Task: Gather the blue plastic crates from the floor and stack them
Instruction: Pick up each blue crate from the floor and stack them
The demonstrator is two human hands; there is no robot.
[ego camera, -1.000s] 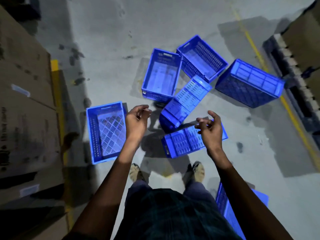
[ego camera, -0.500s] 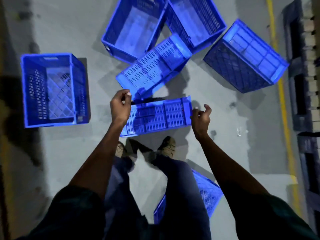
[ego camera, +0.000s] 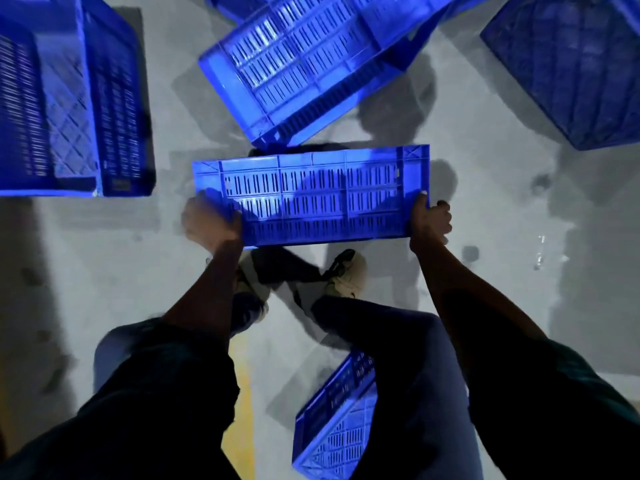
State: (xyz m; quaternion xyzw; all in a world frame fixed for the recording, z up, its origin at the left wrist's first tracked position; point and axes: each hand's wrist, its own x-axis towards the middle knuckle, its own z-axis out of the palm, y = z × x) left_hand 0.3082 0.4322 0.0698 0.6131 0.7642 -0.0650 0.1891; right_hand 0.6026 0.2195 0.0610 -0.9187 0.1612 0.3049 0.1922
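1. Held crate (ego camera: 311, 197): on its side, slotted wall up, in front of the person's feet, between both hands.
2. Left hand (ego camera: 211, 221): fingers curled round the crate's left end.
3. Right hand (ego camera: 429, 221): fingers curled round the right end.
4. Upright crate (ego camera: 69, 98): far left on the floor (ego camera: 485, 209).
5. Tilted crate (ego camera: 301, 60): just beyond the held one.
6. Further crate (ego camera: 332, 420): near, beside the right leg.
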